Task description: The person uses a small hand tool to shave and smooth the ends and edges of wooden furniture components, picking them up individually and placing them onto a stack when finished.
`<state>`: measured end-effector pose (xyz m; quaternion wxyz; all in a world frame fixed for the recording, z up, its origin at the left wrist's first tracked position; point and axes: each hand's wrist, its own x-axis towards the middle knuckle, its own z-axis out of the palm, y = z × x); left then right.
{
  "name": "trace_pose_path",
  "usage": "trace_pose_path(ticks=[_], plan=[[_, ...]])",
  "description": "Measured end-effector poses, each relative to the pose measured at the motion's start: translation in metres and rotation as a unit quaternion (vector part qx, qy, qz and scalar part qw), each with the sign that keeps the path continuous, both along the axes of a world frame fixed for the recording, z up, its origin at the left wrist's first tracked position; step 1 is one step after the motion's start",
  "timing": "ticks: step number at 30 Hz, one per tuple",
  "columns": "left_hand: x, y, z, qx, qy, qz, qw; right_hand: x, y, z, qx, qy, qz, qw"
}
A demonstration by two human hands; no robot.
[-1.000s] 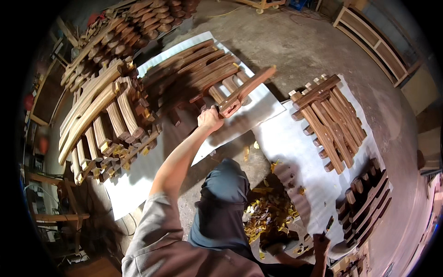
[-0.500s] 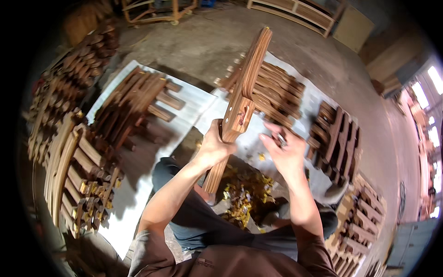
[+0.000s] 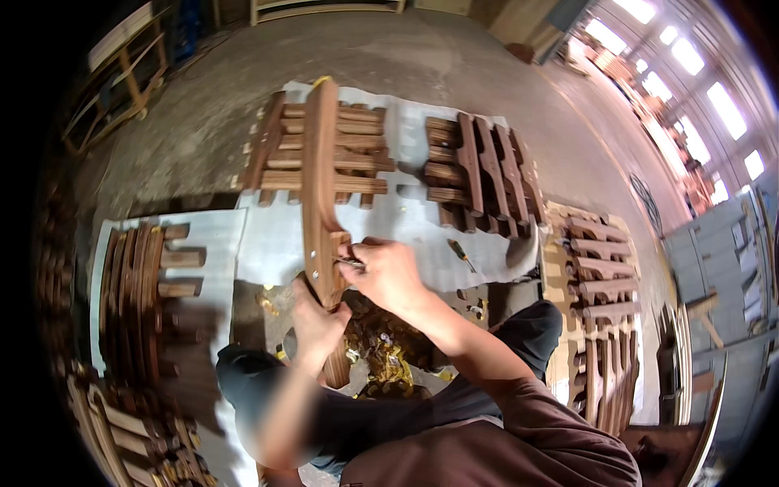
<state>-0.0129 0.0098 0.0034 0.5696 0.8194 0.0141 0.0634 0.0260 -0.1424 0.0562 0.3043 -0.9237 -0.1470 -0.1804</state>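
Note:
Upright in front of me stands a long, curved brown wooden furniture part, with two small pale round spots on its face. My left hand is wrapped round its lower end. My right hand is closed at the short block on the part's right side, pinching a small shiny metal piece; its exact kind is too small to make out. Between my legs lies a heap of yellow and dark scraps, partly hidden by the wooden part and my hands.
White sheets on the floor bear several stacks of similar wooden parts. A screwdriver lies right of my right hand. More parts rest on cardboard at the right, beside grey cabinets. Further stacks line the left.
My view has turned to the right. The wooden part has gone from tilted to nearly upright. My right hand has come from apart to the side of the part.

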Motion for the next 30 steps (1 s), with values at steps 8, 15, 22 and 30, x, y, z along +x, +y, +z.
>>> trace_pose_path(ticks=[8, 15, 22, 30], plan=[[0.003, 0.0, -0.006, 0.105, -0.042, 0.017, 0.993, 0.004, -0.001, -0.029, 0.1, -0.047, -0.008, 0.994], [0.011, 0.001, -0.015, 0.034, 0.03, -0.064, 0.997, -0.002, -0.011, -0.033, 0.184, -0.032, 0.012, 0.982], [0.025, 0.015, -0.026, -0.106, 0.13, -0.031, 0.985, -0.065, -0.063, 0.003, 0.174, 0.164, 0.026, 0.971], [0.025, 0.005, -0.047, -0.069, -0.03, -0.116, 0.99, -0.018, -0.106, -0.005, 0.474, 0.235, -0.05, 0.847]])
